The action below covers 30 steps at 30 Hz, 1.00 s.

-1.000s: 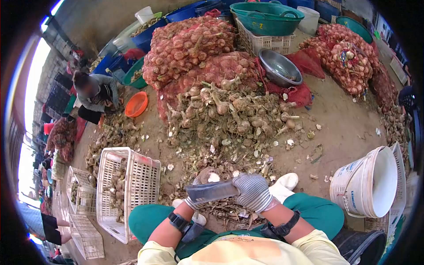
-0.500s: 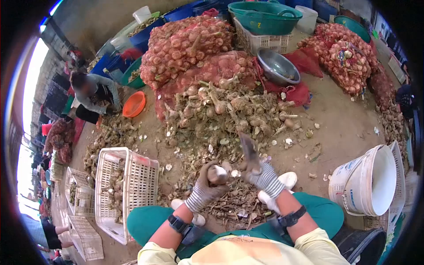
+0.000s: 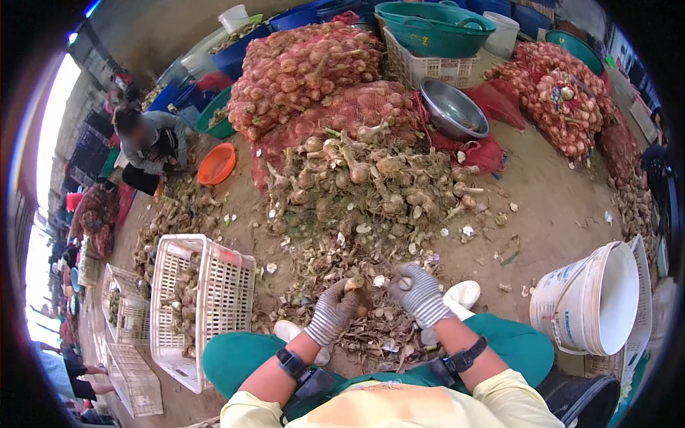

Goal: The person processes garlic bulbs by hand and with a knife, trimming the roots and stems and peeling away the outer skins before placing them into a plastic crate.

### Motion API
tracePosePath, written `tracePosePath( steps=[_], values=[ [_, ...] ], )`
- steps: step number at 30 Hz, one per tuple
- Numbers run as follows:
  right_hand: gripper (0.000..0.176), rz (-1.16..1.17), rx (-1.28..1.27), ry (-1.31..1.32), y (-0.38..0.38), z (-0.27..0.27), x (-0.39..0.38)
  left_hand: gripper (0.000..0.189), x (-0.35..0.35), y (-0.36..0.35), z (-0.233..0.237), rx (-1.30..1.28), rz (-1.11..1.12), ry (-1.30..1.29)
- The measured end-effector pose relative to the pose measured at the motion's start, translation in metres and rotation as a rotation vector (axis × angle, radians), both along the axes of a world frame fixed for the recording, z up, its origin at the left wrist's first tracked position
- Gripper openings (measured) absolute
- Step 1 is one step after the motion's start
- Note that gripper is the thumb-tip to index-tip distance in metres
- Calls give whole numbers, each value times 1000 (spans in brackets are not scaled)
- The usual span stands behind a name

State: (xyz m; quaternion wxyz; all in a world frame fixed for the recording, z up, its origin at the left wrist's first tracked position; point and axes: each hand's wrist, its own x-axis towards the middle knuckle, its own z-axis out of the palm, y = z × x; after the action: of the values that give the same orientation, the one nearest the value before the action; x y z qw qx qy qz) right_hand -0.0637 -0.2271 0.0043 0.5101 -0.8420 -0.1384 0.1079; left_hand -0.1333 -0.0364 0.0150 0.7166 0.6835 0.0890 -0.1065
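Observation:
My left hand (image 3: pixel 334 311), in a striped, dirt-darkened glove, is closed around a garlic bulb (image 3: pixel 354 284), mostly hidden by the fingers. A short gap to its right separates it from my right hand (image 3: pixel 419 292), also gloved, with its fingers curled in. A small pale spot shows at those fingers; what they grip cannot be made out. Dry skins and trimmed scraps (image 3: pixel 378 332) cover the ground beneath both hands. Just beyond lies a heap of untrimmed garlic (image 3: pixel 385 171) with stalks and roots.
A white crate (image 3: pixel 232 285) holding some garlic stands at left, a white bucket (image 3: pixel 571 299) at right. Red net sacks (image 3: pixel 307 78), a metal basin (image 3: pixel 453 107) and a green tub (image 3: pixel 435 32) are behind the heap. Another person (image 3: pixel 153 143) crouches near an orange basin (image 3: pixel 217 164).
My right hand has turned inward and lowered; the dark flat shape rising from it no longer shows. In my left hand, the garlic's broad pale face has turned out of sight.

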Motion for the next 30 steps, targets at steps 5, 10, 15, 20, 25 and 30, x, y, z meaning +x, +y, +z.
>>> tracePosePath(
  steps=[5,10,15,20,25,30],
  values=[
    [16,320,-271,-306,-6,18,12,27,4,10,-16,286,-34,-56],
    [14,372,-349,-449,3,31,19,33,4,10,-36,-191,-46,128],
    [16,493,-413,-327,12,38,21,38,14,16,-25,8,-369,107],
    [23,491,-435,-214,9,7,45,31,15,20,-52,101,-96,-22],
    [37,154,-660,335,-61,-106,73,26,43,73,36,178,347,-12],
    [41,-10,-571,475,-49,-100,81,41,2,291,88,1109,618,221]
  ],
)
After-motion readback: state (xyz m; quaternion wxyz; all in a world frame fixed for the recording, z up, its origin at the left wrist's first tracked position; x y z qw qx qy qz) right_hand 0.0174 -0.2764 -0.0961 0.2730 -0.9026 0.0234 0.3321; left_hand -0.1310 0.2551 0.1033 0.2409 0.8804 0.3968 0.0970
